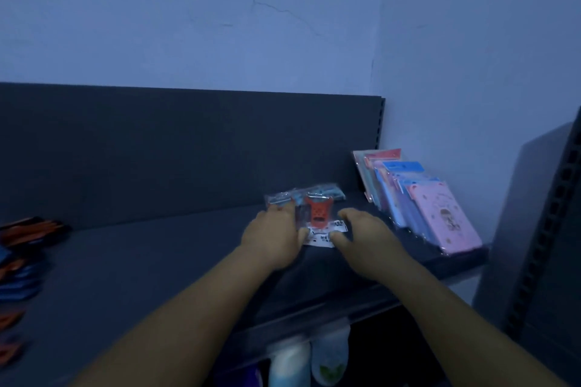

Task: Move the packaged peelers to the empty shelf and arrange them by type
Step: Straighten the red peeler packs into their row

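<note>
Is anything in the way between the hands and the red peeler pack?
No. Both the left hand and right hand already touch the red peeler pack on the shelf; nothing lies between them.

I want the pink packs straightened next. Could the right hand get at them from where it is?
Probably yes: the right hand rests at the red peeler pack, the pink packs lean just beside it, with nothing between them.
</note>
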A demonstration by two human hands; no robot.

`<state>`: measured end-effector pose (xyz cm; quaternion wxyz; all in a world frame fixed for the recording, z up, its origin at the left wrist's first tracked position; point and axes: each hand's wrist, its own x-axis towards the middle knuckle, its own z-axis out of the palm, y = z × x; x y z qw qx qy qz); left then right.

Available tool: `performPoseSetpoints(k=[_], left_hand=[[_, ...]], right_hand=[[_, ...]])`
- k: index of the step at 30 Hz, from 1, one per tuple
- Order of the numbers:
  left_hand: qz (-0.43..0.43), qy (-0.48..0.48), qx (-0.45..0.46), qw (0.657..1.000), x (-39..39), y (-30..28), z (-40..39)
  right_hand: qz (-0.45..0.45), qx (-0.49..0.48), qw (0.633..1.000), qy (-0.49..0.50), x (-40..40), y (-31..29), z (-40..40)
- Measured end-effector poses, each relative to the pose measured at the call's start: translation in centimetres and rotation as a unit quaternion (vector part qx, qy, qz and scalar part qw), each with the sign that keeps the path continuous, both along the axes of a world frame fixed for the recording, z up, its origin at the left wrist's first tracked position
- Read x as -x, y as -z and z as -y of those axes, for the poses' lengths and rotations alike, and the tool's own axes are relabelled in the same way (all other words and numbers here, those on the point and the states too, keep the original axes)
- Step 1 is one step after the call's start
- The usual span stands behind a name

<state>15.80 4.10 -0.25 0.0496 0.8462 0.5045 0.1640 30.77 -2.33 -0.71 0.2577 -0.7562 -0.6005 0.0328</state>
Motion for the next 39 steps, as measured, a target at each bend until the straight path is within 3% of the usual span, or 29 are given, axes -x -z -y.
performPoseSetpoints(k=[8, 14, 19, 24, 29, 32, 35, 39], left_hand=[[0.010, -0.025, 0.089, 0.996, -1.9, 1.2, -7.6], [0.153, -0.053, 0.130, 0.978, -3.5, 1.4, -9.9], [0.210, -0.055, 0.168, 0.962, -3.4, 1.2, -10.6], [0.173, -0.018, 0.137, 0.975, -3.4, 0.3, -11.9], [0.122, -0.005, 0.093, 0.988, -4.8, -0.4, -14.4], [0.054, 0.026, 0.091, 0.994, -5.7, -0.2, -15.8], [0.030, 0.057, 0.121, 0.991, -6.3, 0.4, -16.6], [-0.021, 0.051, 0.129, 0.990, -6.6, 0.4, -16.9]], right_hand=[[-0.017, 0.061, 0.997, 0.044, -0.3, 0.0, -8.8], [-0.043, 0.077, 0.992, 0.091, 0.3, 0.3, -12.1], [-0.077, 0.116, 0.987, 0.073, -0.4, -0.6, -12.1], [-0.055, 0.165, 0.981, 0.083, -1.0, -1.0, -11.7], [-0.162, 0.080, 0.970, 0.161, -2.7, -1.4, -11.6], [-0.139, 0.064, 0.975, 0.164, -3.1, -1.8, -11.3], [-0.096, 0.109, 0.978, 0.151, -2.9, -1.6, -11.1], [-0.129, 0.108, 0.974, 0.152, -3.3, -0.7, -12.2]])
